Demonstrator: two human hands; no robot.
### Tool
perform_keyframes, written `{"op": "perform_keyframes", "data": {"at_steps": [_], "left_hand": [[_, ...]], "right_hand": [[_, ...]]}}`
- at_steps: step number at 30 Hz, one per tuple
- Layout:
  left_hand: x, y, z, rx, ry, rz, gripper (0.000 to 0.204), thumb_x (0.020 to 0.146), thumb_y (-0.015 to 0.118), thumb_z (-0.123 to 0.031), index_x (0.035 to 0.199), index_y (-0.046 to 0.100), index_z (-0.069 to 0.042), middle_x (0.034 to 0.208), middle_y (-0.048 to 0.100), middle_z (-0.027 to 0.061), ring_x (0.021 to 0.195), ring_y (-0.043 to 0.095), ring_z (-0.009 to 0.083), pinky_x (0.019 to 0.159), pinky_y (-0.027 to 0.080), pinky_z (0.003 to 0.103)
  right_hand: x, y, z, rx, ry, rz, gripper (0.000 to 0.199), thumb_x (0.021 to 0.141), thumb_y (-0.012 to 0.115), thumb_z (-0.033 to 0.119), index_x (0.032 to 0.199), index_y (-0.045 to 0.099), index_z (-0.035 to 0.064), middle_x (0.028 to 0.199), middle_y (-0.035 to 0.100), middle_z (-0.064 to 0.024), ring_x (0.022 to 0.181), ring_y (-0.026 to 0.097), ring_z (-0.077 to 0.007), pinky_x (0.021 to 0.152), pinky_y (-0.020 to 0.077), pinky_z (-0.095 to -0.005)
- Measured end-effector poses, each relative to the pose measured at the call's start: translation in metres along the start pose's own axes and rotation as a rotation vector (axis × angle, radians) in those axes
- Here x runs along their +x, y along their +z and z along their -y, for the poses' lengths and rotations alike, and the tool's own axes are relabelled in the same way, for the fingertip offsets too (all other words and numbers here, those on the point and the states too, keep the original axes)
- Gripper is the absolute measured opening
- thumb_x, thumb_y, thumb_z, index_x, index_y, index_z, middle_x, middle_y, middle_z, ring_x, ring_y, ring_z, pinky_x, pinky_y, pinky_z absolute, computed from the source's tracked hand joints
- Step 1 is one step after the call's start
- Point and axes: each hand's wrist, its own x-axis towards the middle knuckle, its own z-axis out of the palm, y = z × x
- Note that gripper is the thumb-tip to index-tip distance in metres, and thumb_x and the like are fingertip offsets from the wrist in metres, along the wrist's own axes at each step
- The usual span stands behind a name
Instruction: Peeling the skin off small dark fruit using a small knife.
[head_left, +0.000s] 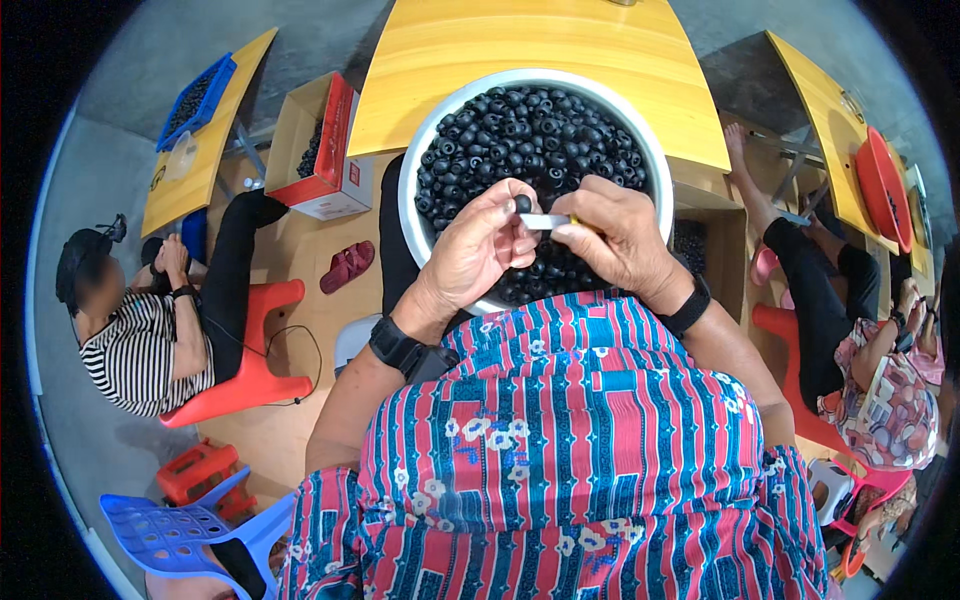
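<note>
Over a large pale basin (pixel 660 195) heaped with small round black pieces (pixel 535 125), many with a pale hole or ring showing, my two hands meet. Between the thumb and fingers of my left hand (pixel 478 245) is one black piece (pixel 522 204). My right hand (pixel 630 235) grips a small knife (pixel 543 221), its short blade pointing left, close by that piece. A bit of yellow handle shows at my fingers; the rest is hidden in my grip. Whether the blade touches the piece I cannot tell.
A yellow wooden table (pixel 530 40) stands beyond the basin. To the left are a red and white carton (pixel 345 195), a maroon slipper (pixel 347 266) and a seated person (pixel 150 340). More people sit at the right, near a table with a red basin (pixel 880 190).
</note>
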Motion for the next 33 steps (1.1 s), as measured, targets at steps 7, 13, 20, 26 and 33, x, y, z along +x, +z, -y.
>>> {"op": "perform_keyframes", "data": {"at_steps": [7,13,20,26,33], "left_hand": [[-0.0013,0.0005,0.0011,0.023,0.011,0.008,0.020,0.100,0.049,-0.025,0.109,0.050,-0.007,0.086,0.053,0.0007,0.073,0.046,0.0085,0.063,0.039,0.023],[-0.0013,0.0004,0.0015,0.037,0.015,0.025,0.020,0.099,0.049,-0.024,0.109,0.050,-0.007,0.084,0.052,0.0001,0.073,0.047,0.0081,0.063,0.039,0.023],[-0.0023,0.0024,0.0007,0.085,0.014,0.007,0.027,0.096,0.054,-0.028,0.109,0.047,-0.006,0.085,0.049,0.0002,0.071,0.042,0.0085,0.062,0.035,0.023],[-0.0034,0.0028,0.0010,0.091,0.022,0.012,0.030,0.096,0.057,-0.030,0.111,0.047,-0.006,0.084,0.048,-0.0001,0.071,0.041,0.0083,0.061,0.034,0.022],[-0.0022,-0.0004,0.0017,0.088,0.039,0.043,0.029,0.097,0.058,-0.030,0.111,0.047,-0.006,0.085,0.047,-0.0003,0.072,0.040,0.0081,0.061,0.033,0.022]], "right_hand": [[-0.0002,0.0022,0.0032,-0.110,-0.012,-0.029,0.020,0.081,0.073,0.025,0.087,0.067,0.0078,0.073,0.057,-0.0082,0.066,0.061,-0.0275,0.058,0.0492,-0.0370],[-0.0006,0.0031,0.0022,-0.120,-0.024,-0.030,0.020,0.080,0.073,0.026,0.087,0.067,0.0077,0.073,0.057,-0.0078,0.066,0.061,-0.0271,0.057,0.0489,-0.0372],[-0.0006,0.0032,0.0029,-0.122,-0.028,-0.036,0.020,0.080,0.073,0.026,0.087,0.067,0.0075,0.072,0.056,-0.0078,0.065,0.061,-0.0272,0.057,0.0487,-0.0372],[-0.0008,0.0047,0.0017,-0.120,-0.028,-0.043,0.020,0.080,0.073,0.026,0.086,0.066,0.0076,0.072,0.056,-0.0083,0.065,0.061,-0.0277,0.056,0.0486,-0.0375],[-0.0006,0.0034,0.0005,-0.119,-0.018,-0.022,0.018,0.082,0.072,0.025,0.085,0.066,0.0081,0.072,0.056,-0.0090,0.066,0.061,-0.0291,0.057,0.0485,-0.0387]]}}
